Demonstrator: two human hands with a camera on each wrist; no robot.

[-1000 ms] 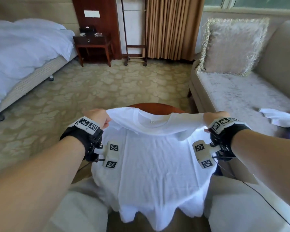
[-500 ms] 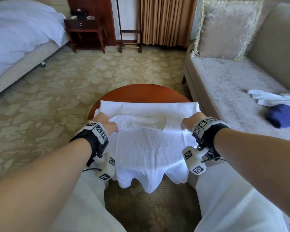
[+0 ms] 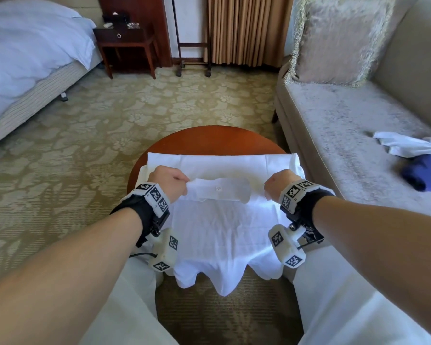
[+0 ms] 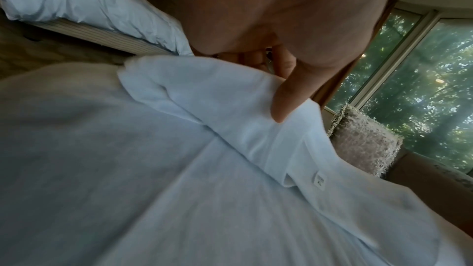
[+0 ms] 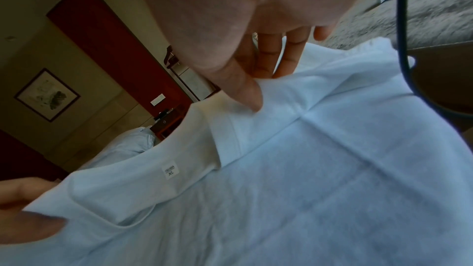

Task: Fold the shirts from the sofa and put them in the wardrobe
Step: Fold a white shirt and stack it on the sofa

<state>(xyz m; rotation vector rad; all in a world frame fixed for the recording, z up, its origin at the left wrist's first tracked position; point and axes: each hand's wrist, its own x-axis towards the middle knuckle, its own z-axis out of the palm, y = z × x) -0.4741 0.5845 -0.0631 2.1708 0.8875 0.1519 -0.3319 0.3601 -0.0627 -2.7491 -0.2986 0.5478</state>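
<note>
Both hands, left hand (image 3: 169, 181) and right hand (image 3: 277, 184), pinch the shoulders of the white T-shirt (image 3: 222, 220). Its collar edge, held high above the round table (image 3: 209, 138) a second ago, now folds toward the hem; the lengthwise fold is half complete.

Small white neck label (image 5: 169, 171) inside the white shirt's (image 5: 320, 179) collar read "XL" — a line of smaller print above it stayed illegible.
</note>
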